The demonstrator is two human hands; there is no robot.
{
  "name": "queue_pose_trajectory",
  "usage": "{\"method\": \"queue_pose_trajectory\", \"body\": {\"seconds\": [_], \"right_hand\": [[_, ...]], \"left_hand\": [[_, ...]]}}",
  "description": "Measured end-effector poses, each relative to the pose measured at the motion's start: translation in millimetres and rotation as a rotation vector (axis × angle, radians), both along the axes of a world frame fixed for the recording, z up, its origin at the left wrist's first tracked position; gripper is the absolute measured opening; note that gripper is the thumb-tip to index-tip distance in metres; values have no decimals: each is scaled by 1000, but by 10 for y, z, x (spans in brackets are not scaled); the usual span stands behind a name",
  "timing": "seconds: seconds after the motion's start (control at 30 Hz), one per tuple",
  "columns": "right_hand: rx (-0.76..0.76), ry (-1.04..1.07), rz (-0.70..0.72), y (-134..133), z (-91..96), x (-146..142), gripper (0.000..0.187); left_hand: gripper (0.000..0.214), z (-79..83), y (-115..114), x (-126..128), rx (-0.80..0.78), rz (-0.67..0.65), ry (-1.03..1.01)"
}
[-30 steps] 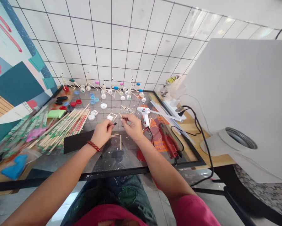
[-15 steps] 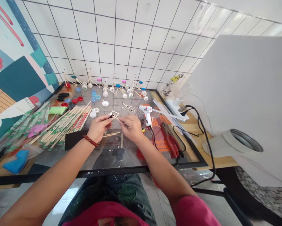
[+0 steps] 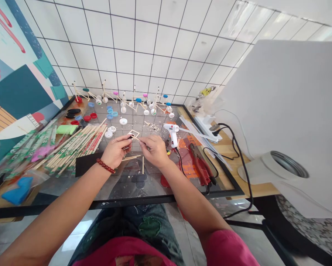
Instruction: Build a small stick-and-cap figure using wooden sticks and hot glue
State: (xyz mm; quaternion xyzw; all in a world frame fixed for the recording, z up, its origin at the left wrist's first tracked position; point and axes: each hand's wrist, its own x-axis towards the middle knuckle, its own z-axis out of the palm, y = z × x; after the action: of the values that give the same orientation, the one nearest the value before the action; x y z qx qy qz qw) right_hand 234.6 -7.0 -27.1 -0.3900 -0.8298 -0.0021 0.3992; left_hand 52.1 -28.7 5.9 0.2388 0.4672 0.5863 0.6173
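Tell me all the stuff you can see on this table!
stick frame: one, pale wood, pinched between both hands
glue gun: one, white, right of the hands
chopsticks: a pile, pale, left of the hands
bottle caps: many, red, blue and white, back left
stick models: several, coloured caps, standing farthest back
pliers: one, red, right of the right hand
left hand: one, red bracelet, pinching the stick frame
right hand: one, pinching the stick frame

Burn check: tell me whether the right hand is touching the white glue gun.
Apart. The head view shows a strip of glass tabletop between the right hand and the white glue gun, which sits to its right.
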Motion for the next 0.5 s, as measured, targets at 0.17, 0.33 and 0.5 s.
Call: {"method": "queue_pose_trajectory", "body": {"seconds": [0.17, 0.33, 0.5], "right_hand": [[-25, 8, 3, -1, 9, -1, 22], [-16, 23, 20, 11, -1, 2, 22], [-2, 24, 18, 23, -22, 3, 21]], "left_hand": [[20, -9, 3, -10, -2, -26, 3], [18, 37, -12, -3, -21, -43, -24], [18, 49, -17, 2, -9, -43, -28]]}}
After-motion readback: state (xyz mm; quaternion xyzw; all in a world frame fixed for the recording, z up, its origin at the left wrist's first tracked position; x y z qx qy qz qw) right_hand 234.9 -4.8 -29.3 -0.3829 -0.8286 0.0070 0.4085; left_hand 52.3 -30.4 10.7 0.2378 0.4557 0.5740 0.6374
